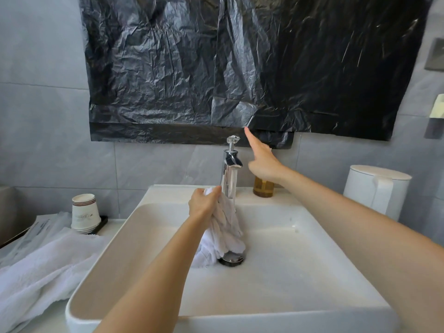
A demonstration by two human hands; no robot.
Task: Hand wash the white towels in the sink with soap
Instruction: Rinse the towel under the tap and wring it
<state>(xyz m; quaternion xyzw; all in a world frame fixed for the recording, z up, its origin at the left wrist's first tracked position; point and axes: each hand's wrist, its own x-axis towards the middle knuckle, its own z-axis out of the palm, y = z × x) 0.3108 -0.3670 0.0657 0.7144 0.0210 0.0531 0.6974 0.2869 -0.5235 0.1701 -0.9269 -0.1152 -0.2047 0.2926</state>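
Observation:
My left hand (203,203) grips the top of a wet white towel (225,233) that hangs twisted down into the white square sink (295,267), its lower end resting by the metal drain (232,258). The towel hangs right in front of the chrome tap (230,173). My right hand (262,159) is raised beside the tap's top, to its right, index finger stretched up and holding nothing. Behind that hand, an amber soap bottle (263,187) stands on the sink's back ledge, its top hidden.
A second white towel (40,265) lies heaped on the counter left of the sink. Stacked paper cups (84,213) stand behind it. A white lidded bin (376,189) sits at the right. Black plastic sheeting (240,63) covers the wall above the tap.

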